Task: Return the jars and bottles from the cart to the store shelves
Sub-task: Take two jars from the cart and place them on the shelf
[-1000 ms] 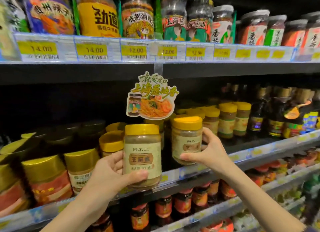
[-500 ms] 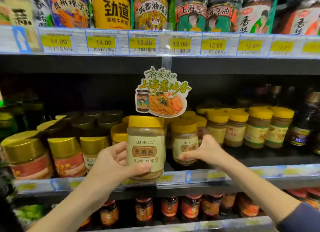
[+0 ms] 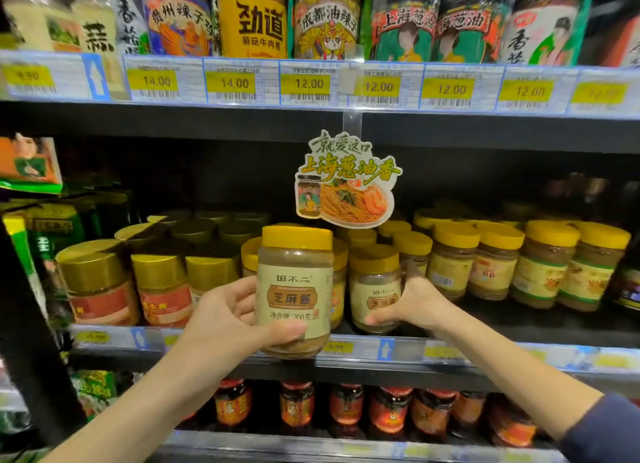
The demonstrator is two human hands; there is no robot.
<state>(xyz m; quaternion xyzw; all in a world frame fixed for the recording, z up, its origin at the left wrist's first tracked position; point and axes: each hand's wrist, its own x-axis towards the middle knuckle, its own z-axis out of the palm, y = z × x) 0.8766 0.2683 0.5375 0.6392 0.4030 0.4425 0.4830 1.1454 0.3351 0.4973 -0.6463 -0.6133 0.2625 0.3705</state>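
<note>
Gripping sesame jar (image 3: 295, 291) w/ left hand (image 3: 227, 319); right hand (image 3: 412, 301) grips shelf jar (image 3: 375, 289).

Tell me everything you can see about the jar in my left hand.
The jar is clear, plastic-looking, full of tan paste, with a yellow lid and a cream label bearing a brown panel. It is upright, held in front of the middle shelf rail. The left hand grips it, thumb across its lower front.
</note>
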